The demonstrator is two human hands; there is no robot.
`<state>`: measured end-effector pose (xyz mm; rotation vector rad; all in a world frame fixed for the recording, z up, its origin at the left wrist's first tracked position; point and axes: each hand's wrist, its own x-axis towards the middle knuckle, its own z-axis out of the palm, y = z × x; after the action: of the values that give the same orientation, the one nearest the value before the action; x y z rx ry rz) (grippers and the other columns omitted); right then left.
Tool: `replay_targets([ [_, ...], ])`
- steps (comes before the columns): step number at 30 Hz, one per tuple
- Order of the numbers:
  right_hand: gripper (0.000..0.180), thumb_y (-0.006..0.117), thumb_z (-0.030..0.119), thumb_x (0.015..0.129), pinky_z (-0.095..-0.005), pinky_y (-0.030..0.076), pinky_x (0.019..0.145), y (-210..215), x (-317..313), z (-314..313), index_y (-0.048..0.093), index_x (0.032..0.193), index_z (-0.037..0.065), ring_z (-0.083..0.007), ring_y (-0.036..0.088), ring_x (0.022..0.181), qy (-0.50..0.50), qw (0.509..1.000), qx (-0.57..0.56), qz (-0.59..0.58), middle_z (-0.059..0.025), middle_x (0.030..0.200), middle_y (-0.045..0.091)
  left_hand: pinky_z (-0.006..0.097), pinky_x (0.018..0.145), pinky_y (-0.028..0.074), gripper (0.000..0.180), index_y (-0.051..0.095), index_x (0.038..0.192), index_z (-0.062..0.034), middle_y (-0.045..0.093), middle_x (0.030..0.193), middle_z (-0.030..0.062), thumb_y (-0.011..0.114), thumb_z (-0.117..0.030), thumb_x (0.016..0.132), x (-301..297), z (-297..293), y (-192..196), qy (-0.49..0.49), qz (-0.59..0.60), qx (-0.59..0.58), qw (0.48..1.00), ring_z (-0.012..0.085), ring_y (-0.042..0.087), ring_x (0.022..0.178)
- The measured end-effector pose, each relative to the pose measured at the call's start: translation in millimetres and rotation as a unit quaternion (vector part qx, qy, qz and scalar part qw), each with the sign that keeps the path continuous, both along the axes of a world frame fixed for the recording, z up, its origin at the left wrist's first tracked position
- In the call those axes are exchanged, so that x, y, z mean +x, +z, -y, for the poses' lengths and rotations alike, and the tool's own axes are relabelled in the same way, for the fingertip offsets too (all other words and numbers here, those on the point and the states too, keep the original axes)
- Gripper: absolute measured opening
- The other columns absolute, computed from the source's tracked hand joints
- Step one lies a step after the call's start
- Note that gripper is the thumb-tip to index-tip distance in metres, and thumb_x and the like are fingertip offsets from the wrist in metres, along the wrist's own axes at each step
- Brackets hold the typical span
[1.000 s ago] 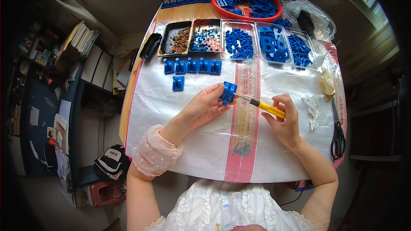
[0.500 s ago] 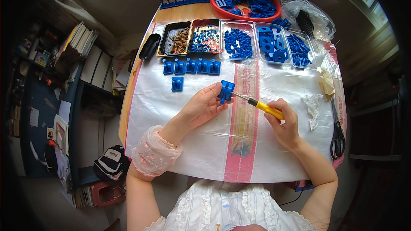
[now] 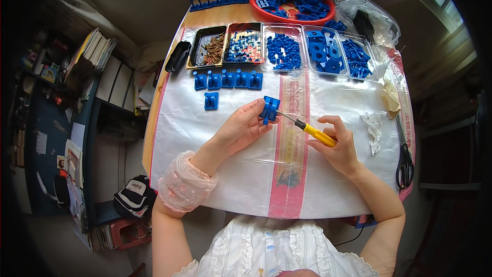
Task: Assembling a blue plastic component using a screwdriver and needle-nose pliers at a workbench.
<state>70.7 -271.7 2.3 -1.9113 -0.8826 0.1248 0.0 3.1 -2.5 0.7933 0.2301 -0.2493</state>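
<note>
My left hand (image 3: 241, 127) holds a small blue plastic bracket (image 3: 269, 109) upright over the white sheet (image 3: 205, 164). My right hand (image 3: 337, 146) grips a screwdriver with a yellow handle (image 3: 318, 135); its metal tip touches the bracket's right side. Several matching blue brackets (image 3: 228, 79) stand in a row on the sheet beyond my left hand, and one more bracket (image 3: 211, 100) sits alone below them.
Trays along the far edge hold brown screws (image 3: 209, 48), small mixed parts (image 3: 244, 46) and blue pieces (image 3: 283, 51). A red bowl (image 3: 293, 1) of blue parts sits behind. Scissors (image 3: 405, 159), crumpled cloth (image 3: 391, 97) and a plastic bag (image 3: 366, 18) lie at the right.
Both hands hold nearly the same pose; the bracket and the screwdriver have shifted only slightly.
</note>
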Motion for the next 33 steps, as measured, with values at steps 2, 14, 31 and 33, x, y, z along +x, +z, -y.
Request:
replay_targets([
  [2, 0.039, 0.081, 0.006, 0.084, -0.0297, 0.034, 0.048, -3, 0, 0, 0.055, 0.112, 0.006, -0.0140, 0.046, 0.048, -0.004, 1.000, 0.008, 0.013, -0.0078, 0.060, 0.057, 0.024, 0.083, 0.056, 0.033, 0.059, 0.122, -0.0046, 0.067, 0.109, 0.0065, 0.053, -0.033, 0.106, 0, 0, 0, 0.001, 0.000, 0.001, 1.000, 0.0138, 0.064, 0.100],
  [14, 0.019, 0.080, 0.009, 0.085, -0.0281, 0.048, 0.057, 4, 0, 0, 0.069, 0.098, 0.000, -0.0163, 0.067, 0.064, -0.032, 0.997, -0.006, 0.067, -0.0121, 0.079, 0.071, 0.027, 0.084, 0.055, 0.032, 0.059, 0.120, -0.0060, 0.067, 0.109, 0.0071, 0.054, -0.034, 0.106, -1, 2, 3, -0.005, 0.001, 0.019, 1.000, 0.0154, 0.065, 0.100],
  [31, 0.023, 0.079, 0.013, 0.085, -0.0316, 0.048, 0.054, 2, -1, 1, 0.070, 0.103, 0.003, -0.0231, 0.065, 0.060, -0.026, 0.989, -0.046, 0.141, -0.0117, 0.080, 0.070, 0.029, 0.088, 0.053, 0.036, 0.054, 0.131, -0.0052, 0.065, 0.108, 0.0079, 0.043, -0.032, 0.110, -2, 8, 12, -0.033, 0.024, 0.029, 0.999, 0.0126, 0.063, 0.096],
  [33, 0.026, 0.079, 0.013, 0.084, -0.0327, 0.049, 0.054, 2, -1, 1, 0.069, 0.106, 0.004, -0.0233, 0.066, 0.061, -0.019, 0.980, -0.056, 0.192, -0.0109, 0.083, 0.070, 0.028, 0.086, 0.051, 0.041, 0.052, 0.133, -0.0023, 0.061, 0.104, 0.0070, 0.040, -0.034, 0.110, -3, 7, 10, -0.044, 0.023, 0.043, 0.998, 0.0126, 0.059, 0.091],
])
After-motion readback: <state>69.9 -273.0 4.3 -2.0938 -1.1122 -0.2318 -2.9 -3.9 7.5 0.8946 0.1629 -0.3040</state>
